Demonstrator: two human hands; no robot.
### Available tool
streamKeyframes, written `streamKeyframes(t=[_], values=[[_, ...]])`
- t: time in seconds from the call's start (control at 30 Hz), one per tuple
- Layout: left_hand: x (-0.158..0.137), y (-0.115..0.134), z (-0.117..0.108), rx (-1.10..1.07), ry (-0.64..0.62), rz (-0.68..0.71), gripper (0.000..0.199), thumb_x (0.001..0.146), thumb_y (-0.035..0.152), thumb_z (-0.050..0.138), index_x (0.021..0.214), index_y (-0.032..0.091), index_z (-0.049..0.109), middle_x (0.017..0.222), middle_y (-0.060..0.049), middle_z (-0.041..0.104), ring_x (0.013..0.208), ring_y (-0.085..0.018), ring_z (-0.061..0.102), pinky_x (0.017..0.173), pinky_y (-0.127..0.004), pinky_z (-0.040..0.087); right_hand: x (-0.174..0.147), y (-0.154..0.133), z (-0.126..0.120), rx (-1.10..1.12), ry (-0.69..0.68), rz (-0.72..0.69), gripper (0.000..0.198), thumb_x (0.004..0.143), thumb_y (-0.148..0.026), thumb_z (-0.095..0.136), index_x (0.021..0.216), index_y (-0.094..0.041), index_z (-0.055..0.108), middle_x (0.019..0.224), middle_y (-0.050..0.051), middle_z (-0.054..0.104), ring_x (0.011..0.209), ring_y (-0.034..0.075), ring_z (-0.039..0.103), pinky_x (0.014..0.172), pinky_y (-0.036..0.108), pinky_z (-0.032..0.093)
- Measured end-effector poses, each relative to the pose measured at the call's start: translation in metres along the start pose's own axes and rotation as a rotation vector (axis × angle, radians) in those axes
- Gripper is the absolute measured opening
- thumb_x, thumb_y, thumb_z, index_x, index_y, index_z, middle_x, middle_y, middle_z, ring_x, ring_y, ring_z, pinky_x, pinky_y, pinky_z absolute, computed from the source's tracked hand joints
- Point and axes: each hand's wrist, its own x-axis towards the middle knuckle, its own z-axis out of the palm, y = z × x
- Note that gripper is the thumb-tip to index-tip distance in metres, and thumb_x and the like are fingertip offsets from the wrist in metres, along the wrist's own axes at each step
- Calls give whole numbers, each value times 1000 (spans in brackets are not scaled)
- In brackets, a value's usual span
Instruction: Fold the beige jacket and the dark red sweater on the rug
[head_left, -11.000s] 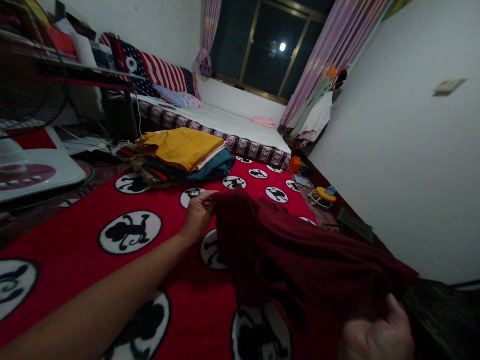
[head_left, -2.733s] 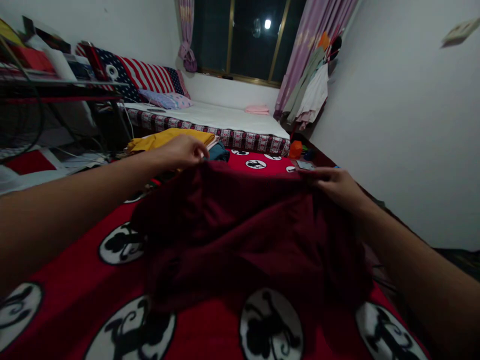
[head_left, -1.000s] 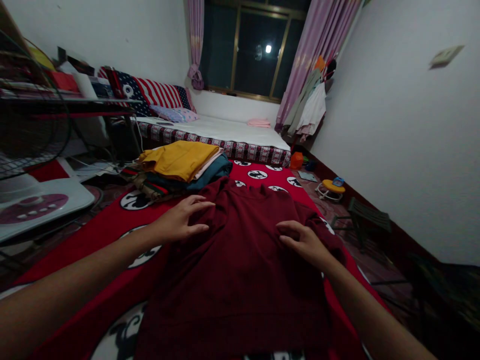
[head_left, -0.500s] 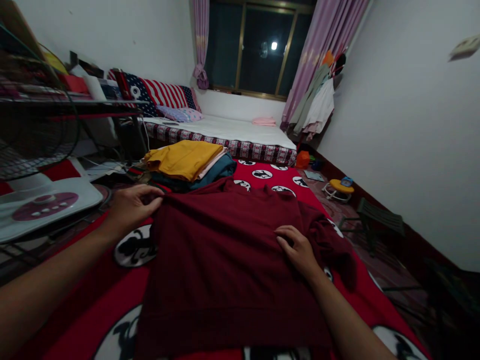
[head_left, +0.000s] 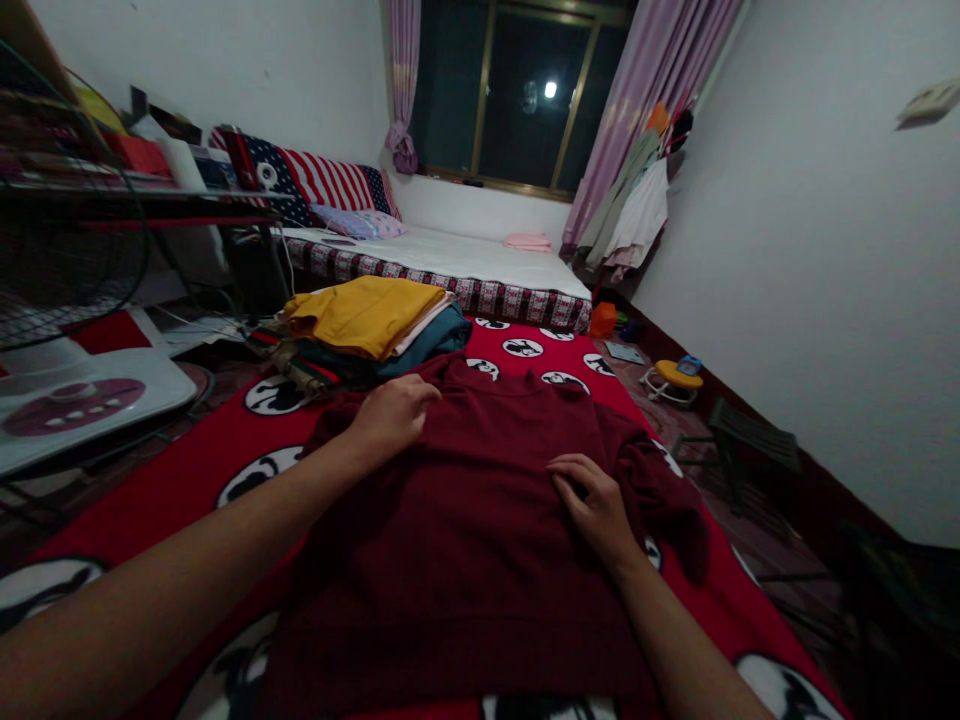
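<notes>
Room: dark window (head_left: 525, 100) above a white mattress (head_left: 480, 255); nearer, a red blanket (head_left: 195, 450) patterned with black monkeys in white ovals. On my feed, a maroon sweatshirt (head_left: 480, 560) lies on the blanket, neckline away, hem nearest. Progress, my estimate: the pile of clothes (head_left: 382, 335) beyond, mustard-yellow garment (head_left: 360, 305) on top, teal garment (head_left: 439, 342) lower, looks folded; the sweatshirt is spread fairly flat, not folded, its right-side sleeve (head_left: 671, 500) out and bunched. Left hand (head_left: 394, 415) curls over the cloth near the shoulder; whether it pinches any, I cannot tell. Right hand (head_left: 592, 495) rests on the cloth, thumb and fingers slightly apart, gripping nothing I can see. Writing: none legible; no brand or label visible on the sweatshirt.
</notes>
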Motion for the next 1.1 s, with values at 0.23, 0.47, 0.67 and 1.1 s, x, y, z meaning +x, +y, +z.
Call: streamKeyframes(t=[0.23,0.47,0.67,1.1], values=[[55,-11,58,135,-170,-386,32,86,38,52,102,19,72,107,-15,70,102,-33,65,83,-40,51,-3,-7,-2,57,40,-21,16,91,-27,52,92,-22,68,94,8,67,91,20,63,83,34,51],[66,-10,58,139,-53,-311,27,88,35,52,104,23,69,112,-10,67,103,-28,63,85,-36,49,-2,-11,-2,2,-159,6,18,85,-25,61,101,-26,70,106,6,65,103,21,60,93,37,48],[76,-16,44,250,147,-219,26,90,16,42,96,14,68,110,-12,59,113,-29,50,95,-41,40,1,-33,0,193,-138,-4,18,87,-23,59,101,-25,70,106,6,66,102,19,62,91,33,49],[18,31,131,51,-90,-46,51,94,47,40,138,23,49,150,-10,40,140,-28,31,115,-47,22,-11,54,-70,-725,187,428,63,74,-45,65,132,-22,51,120,14,59,106,31,57,85,43,46]])
